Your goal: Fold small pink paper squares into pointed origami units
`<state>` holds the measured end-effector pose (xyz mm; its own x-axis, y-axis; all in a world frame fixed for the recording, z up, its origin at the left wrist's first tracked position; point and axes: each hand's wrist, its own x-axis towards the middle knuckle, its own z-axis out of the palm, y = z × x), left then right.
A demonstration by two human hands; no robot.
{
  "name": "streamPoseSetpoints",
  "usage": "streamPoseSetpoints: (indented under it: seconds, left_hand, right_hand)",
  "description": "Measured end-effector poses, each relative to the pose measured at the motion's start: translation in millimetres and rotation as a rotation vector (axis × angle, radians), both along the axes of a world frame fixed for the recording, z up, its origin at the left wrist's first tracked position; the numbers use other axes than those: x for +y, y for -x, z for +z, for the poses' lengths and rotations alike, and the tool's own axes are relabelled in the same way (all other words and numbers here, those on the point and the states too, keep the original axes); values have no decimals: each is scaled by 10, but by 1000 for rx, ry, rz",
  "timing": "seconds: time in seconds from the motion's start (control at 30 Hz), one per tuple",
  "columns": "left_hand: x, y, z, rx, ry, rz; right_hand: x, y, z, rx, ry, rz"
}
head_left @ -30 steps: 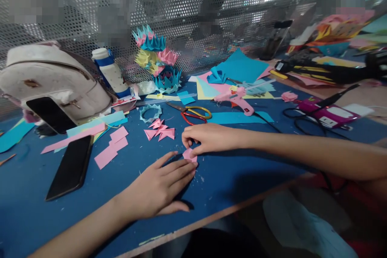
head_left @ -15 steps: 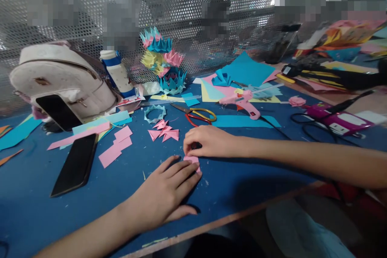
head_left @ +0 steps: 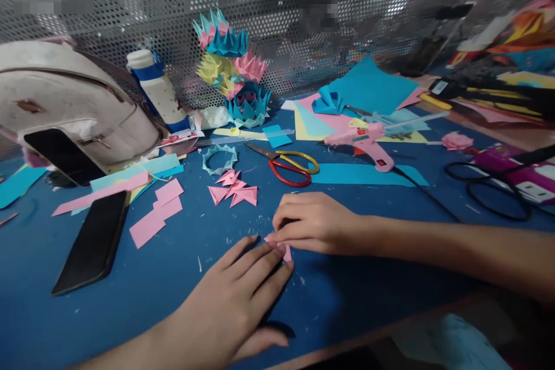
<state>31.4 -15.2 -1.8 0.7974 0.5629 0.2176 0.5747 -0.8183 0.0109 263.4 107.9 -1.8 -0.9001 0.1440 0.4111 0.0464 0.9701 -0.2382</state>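
A small folded piece of pink paper [head_left: 287, 254] lies on the blue tabletop, mostly covered by fingers. My left hand [head_left: 243, 292] is spread flat, its fingertips pressing the paper's near side. At the far edge, my right hand [head_left: 314, 222] has curled fingers, with thumb and fingertips closed on the paper. Beyond the hands are folded pink paper points [head_left: 234, 189] in a loose cluster and a light-blue folded paper ring [head_left: 220, 160]. Scissors [head_left: 291, 165] with red and yellow handles lie behind my right hand. Pink paper rectangles [head_left: 150, 230] sit to the left.
A phone [head_left: 93, 243] lies at left, near a pale backpack [head_left: 65, 92] and a bottle [head_left: 154, 89]. Folded-paper flowers [head_left: 234, 69] stand against a perforated metal screen [head_left: 277, 11]. Right of centre, a pink glue gun [head_left: 362, 141] trails its cord toward a purple power strip [head_left: 515, 170].
My right hand's fingers have come down lower, and the pink paper's upper flap is folded over, leaving less of it showing. My left hand stays flat on it. The camera view has shifted.
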Motion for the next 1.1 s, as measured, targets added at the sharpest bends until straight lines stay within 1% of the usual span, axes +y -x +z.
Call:
streamPoseSetpoints:
  seconds: [0.17,0.27,0.33,0.43,0.5,0.53,0.6,0.67,0.77,0.83,0.9,0.97,1.03,1.1]
  left_hand:
    - [7,3,-23,-89,6,74]
    - [21,19,-22,-42,-13,77]
    - [27,29,-35,-1,-27,57]
    - [24,41,-90,-22,-53,65]
    - [21,48,-127,-34,-58,67]
    - [22,52,-137,-32,-56,65]
    - [30,60,-136,-21,-52,61]
    - [40,65,-113,-11,-55,57]
    - [50,64,-73,16,-58,39]
    - [45,52,-65,6,-61,43]
    - [27,33,-75,-23,-79,73]
    - [-1,13,-89,-42,-109,112]
    - [-30,-2,-90,-35,-119,137]
    - [-50,-9,-69,-20,-105,147]
  right_hand:
    - [-10,-7,58,-65,-19,-9]
    - [9,-30,107,-95,-8,11]
    - [39,-49,128,-105,47,57]
    - [97,-74,113,-86,170,119]
    - [129,-86,77,-38,233,89]
    - [140,-91,59,-12,241,59]
    - [148,-97,41,-1,203,9]
    - [134,-97,61,-42,112,-1]
    - [81,-89,153,-133,-21,6]
    - [48,-91,231,-195,-68,-5]
    - [40,-108,292,-253,-76,-32]
    - [65,-136,316,-260,-41,-51]
    - [111,-160,290,-227,25,-35]
    - [158,-168,224,-147,26,10]
